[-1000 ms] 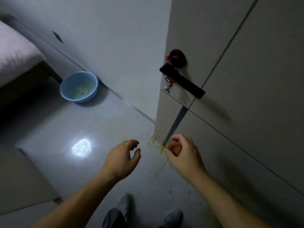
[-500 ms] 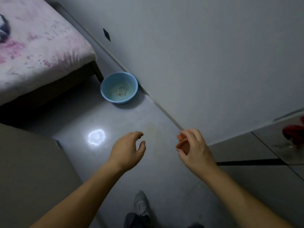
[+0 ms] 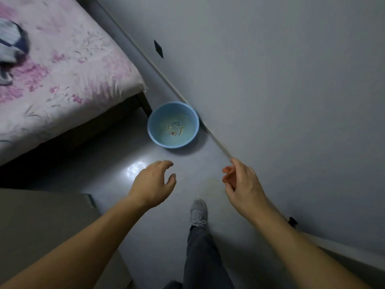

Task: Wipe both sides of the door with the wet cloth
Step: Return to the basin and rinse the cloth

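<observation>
Past the bed (image 3: 62, 69) corner, the empty left hand (image 3: 153, 181) hangs with loosely curled fingers over open floor (image 3: 125, 147), short of the blue basin (image 3: 154, 134), which sits just beside the skirting (image 3: 216, 140). The right hand (image 3: 243, 184) pinches a small orange cloth (image 3: 228, 174); I judge wetting comes next, so wring it low over the basin. The door is out of view.

Grey floor (image 3: 193, 161): blue basin (image 3: 173, 125) by wall, nr bed (image 3: 62, 69) corner; shoe (image 3: 199, 209) nearer.
</observation>
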Demonstrator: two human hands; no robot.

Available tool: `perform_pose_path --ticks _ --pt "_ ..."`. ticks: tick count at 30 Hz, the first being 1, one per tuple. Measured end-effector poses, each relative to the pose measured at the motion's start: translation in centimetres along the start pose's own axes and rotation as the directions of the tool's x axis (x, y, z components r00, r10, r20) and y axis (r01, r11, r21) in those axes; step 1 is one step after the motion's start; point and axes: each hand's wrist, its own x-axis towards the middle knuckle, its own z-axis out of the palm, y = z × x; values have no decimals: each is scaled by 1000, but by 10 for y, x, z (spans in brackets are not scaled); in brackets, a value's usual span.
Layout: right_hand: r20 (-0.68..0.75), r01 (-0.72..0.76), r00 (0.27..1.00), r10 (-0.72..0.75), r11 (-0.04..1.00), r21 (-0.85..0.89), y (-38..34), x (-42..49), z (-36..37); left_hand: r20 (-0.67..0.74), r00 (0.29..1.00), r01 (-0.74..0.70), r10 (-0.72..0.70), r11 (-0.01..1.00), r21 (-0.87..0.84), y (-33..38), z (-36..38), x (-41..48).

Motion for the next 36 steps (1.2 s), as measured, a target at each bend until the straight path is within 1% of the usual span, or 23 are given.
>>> perform_pose_path --ticks 2,5,9,13,16,19,23,26,30,33,34,35,36 --pt "14 -1 1000 1 1000 13 0 46 24 15 999 38 -38 999 -4 -22 -9 36" --pt "73 -25 997 24 1000 8 0 109 60 55 996 76 -75 997 -10 -55 -15 91" --pt "116 -82 990 79 996 22 -1 177 104 146 987 62 -67 997 41 -92 -15 162" --pt "145 -150 979 143 988 39 11 239 155 226 973 28 -40 998 58 -133 -5 244" --pt "121 -235 966 228 971 40 28 283 204 283 959 -22 5 998 58 -166 12 312" --pt "74 -355 934 350 933 66 47 323 260 349 934 -113 77 990 87 -198 46 378" --pt "48 -424 906 421 900 101 84 366 339 427 894 -178 138 982 55 -224 104 450" --pt "-22 -363 930 367 927 90 121 389 395 451 880 -163 148 987 -6 -236 157 497" --pt "-65 -188 980 186 982 -19 186 408 454 456 876 -115 155 987 -114 -243 229 548" --pt "-106 -61 993 49 992 -114 226 409 481 438 874 -173 211 977 -126 -246 276 573" --pt "-122 -29 993 11 989 -148 235 408 488 440 872 -167 212 976 -140 -247 290 581" --pt "-134 4 991 -29 983 -183 241 406 494 448 872 -126 197 975 -184 -247 302 588" --pt "-143 49 986 -82 975 -218 244 405 498 463 871 -40 164 963 -265 -246 313 594"
